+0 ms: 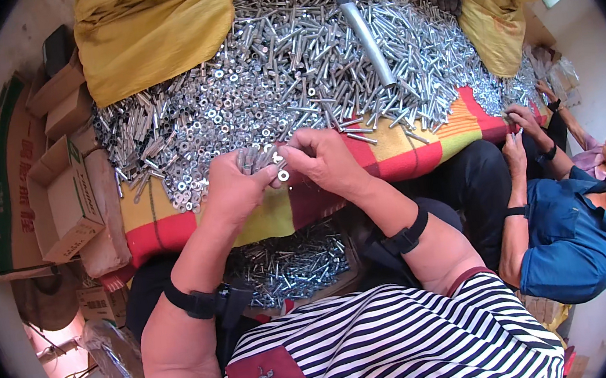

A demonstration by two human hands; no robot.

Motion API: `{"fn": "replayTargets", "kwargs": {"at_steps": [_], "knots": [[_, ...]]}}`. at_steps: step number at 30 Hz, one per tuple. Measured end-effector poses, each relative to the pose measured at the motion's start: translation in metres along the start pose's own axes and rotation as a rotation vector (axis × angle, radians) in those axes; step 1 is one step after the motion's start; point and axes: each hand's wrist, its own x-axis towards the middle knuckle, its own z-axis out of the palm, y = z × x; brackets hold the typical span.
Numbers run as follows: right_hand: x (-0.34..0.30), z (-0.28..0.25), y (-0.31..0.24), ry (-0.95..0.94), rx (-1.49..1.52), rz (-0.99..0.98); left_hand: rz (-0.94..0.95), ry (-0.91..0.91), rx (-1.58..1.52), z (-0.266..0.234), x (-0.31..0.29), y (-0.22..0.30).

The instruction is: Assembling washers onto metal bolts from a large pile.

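My left hand (235,186) is closed around a small bunch of silvery metal bolts (250,159), with its thumb pressed against them. Close beside it, my right hand (323,159) is curled with thumb and forefinger pinched together; what lies between those fingertips is too small to make out. A flat round washer (283,175) shows just below the gap between my hands. Beyond them spreads a heap of loose nuts and washers (225,112), which gives way to a large pile of long bolts (408,60) farther back and right.
A metal tube (367,42) lies on the bolts. Yellow sacks (154,35) rest on the pile's sides. A checkered cloth (388,158) covers the table edge. Open cardboard boxes (64,199) stand left. More bolts (289,268) lie in a box below. At right a co-worker (574,234) handles parts.
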Motion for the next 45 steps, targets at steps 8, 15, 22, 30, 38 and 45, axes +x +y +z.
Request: {"fn": "replayTargets", "kwargs": {"at_steps": [8, 15, 22, 30, 38, 45], "knots": [[0.009, 0.018, -0.009, 0.119, 0.781, -0.03, 0.246, -0.166, 0.073, 0.019, -0.01, -0.02], [-0.04, 0.014, -0.029, -0.049, 0.334, -0.253, 0.002, 0.153, -0.146, -0.03, -0.004, -0.014], [-0.011, 0.001, 0.018, 0.157, -0.741, -0.41, -0.224, -0.163, 0.116, -0.025, -0.032, -0.029], [-0.01, 0.013, 0.008, 0.033, -0.798, -0.214, -0.17, 0.048, 0.047, -0.034, -0.013, -0.032], [-0.017, 0.023, 0.006, -0.028, -0.882, -0.237, -0.056, 0.113, 0.106, -0.029, -0.009, -0.039], [-0.027, -0.002, -0.004, 0.004, 0.133, 0.124, -0.039, 0.036, 0.124, -0.008, -0.013, -0.042]]}}
